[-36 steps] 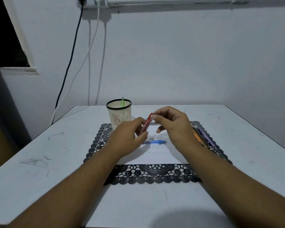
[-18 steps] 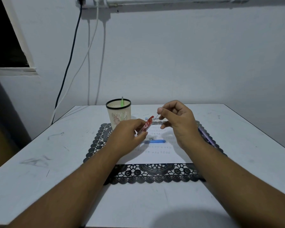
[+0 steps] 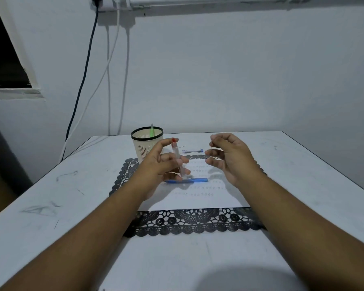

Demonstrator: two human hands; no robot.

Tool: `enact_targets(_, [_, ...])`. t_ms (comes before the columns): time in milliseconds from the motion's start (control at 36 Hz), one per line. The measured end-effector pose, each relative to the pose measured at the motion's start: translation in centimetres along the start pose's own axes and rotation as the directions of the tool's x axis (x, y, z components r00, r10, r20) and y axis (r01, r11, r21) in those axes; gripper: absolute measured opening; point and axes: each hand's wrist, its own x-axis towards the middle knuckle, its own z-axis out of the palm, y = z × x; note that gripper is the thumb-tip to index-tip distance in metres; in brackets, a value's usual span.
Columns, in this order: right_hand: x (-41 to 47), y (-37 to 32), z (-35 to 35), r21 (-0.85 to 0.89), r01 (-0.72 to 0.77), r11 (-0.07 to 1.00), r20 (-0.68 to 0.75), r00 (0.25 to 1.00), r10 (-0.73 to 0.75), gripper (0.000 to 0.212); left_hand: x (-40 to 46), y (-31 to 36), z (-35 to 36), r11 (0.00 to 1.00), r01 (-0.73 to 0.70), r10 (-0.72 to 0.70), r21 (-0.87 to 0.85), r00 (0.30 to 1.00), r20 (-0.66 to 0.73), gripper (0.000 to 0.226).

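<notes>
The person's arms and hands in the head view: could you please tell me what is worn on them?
The left hand and the right hand are bare: no gloves, and no rings that I can make out. The left forearm and the right forearm show no sleeves, watch or bracelet within the frame.

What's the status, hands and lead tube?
Left hand grips lead tube, near upright. Right hand pinches thin lead. Blue pencil on paper beneath; nothing between hands.

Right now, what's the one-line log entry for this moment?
left hand: holds lead tube | right hand: pinches thin lead | blue pencil: lying on paper
</notes>
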Motion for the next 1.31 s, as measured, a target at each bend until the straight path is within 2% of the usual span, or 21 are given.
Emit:
enact_targets(139, [0.2, 0.2, -0.1, -0.004, -0.048, 0.999, 0.019, 0.999, 0.049, 0.006, 0.1, 0.1, -0.1, 0.998, 0.011, -0.012, -0.062, 1.000, -0.018, 0.064])
enact_targets(250, [0.2, 0.2, -0.1, -0.011, -0.061, 0.998, 0.031, 0.998, 0.062, 0.004, 0.2, 0.1, -0.1, 0.999, 0.012, -0.013, -0.043, 1.000, -0.019, 0.064])
enact_targets(444, [0.2, 0.0, -0.4, -0.018, -0.059, 0.998, 0.044, 0.997, 0.060, 0.002, 0.4, 0.0, -0.5, 0.993, -0.030, 0.036, 0.116, 0.998, -0.050, 0.046])
enact_targets(500, [0.3, -0.1, -0.5, -0.010, -0.054, 0.998, 0.040, 0.998, 0.055, 0.003, 0.4, 0.2, -0.5, 0.972, -0.056, 0.074, 0.227, 0.995, -0.073, 0.047])
enact_targets(583, [0.5, -0.4, -0.6, 0.005, -0.040, 0.999, 0.031, 0.999, 0.040, 0.005, 1.1, 0.5, -0.4, 0.840, -0.083, 0.148, 0.536, 0.986, -0.080, 0.054])
enact_targets(667, [0.7, -0.6, -0.8, -0.001, -0.030, 1.000, 0.022, 0.999, 0.030, 0.009, 2.8, 0.7, -0.1, 0.590, -0.048, 0.164, 0.806, 0.985, -0.062, 0.051])
enact_targets(722, [0.8, -0.7, -0.9, -0.018, -0.028, 0.999, 0.009, 1.000, 0.028, 0.012, 4.3, 0.9, 0.3, 0.395, -0.015, 0.158, 0.918, 0.986, -0.052, 0.036])
enact_targets(806, [0.9, -1.0, -1.3, -0.047, -0.015, 0.999, -0.014, 1.000, 0.015, 0.015, 7.2, 0.8, 1.1, 0.101, 0.003, 0.154, 0.995, 0.988, -0.018, 0.021])
enact_targets(944, [1.4, -1.3, -1.9, -0.127, 0.006, 0.992, -0.057, 0.998, -0.013, 0.015, 11.4, -0.1, 2.3, -0.235, 0.032, 0.125, 0.971, 0.992, -0.002, 0.022])
enact_targets(1000, [1.5, -1.4, -2.1, -0.127, -0.001, 0.992, -0.060, 0.998, -0.007, 0.014, 12.4, -0.8, 2.6, -0.302, 0.019, 0.080, 0.953, 0.997, 0.005, 0.022])
enact_targets(1111, [1.7, -1.3, -2.4, -0.131, -0.022, 0.991, -0.074, 0.997, 0.013, 0.013, 13.7, -2.0, 2.7, -0.338, 0.008, -0.004, 0.941, 1.000, -0.010, 0.025])
enact_targets(1195, [2.0, -1.4, -2.7, -0.130, -0.028, 0.991, -0.080, 0.997, 0.017, 0.012, 14.0, -2.9, 2.8, -0.334, 0.005, -0.036, 0.942, 0.999, -0.018, 0.037])
enact_targets(1250, [2.1, -1.4, -2.9, -0.123, -0.026, 0.992, -0.084, 0.996, 0.015, 0.011, 13.6, -3.2, 2.7, -0.325, -0.032, -0.009, 0.945, 0.999, 0.030, 0.042])
enact_targets(1306, [2.1, -1.4, -2.9, -0.128, -0.022, 0.992, -0.084, 0.996, 0.011, 0.011, 12.7, -2.8, 2.8, -0.247, -0.074, 0.037, 0.966, 0.996, 0.086, 0.045])
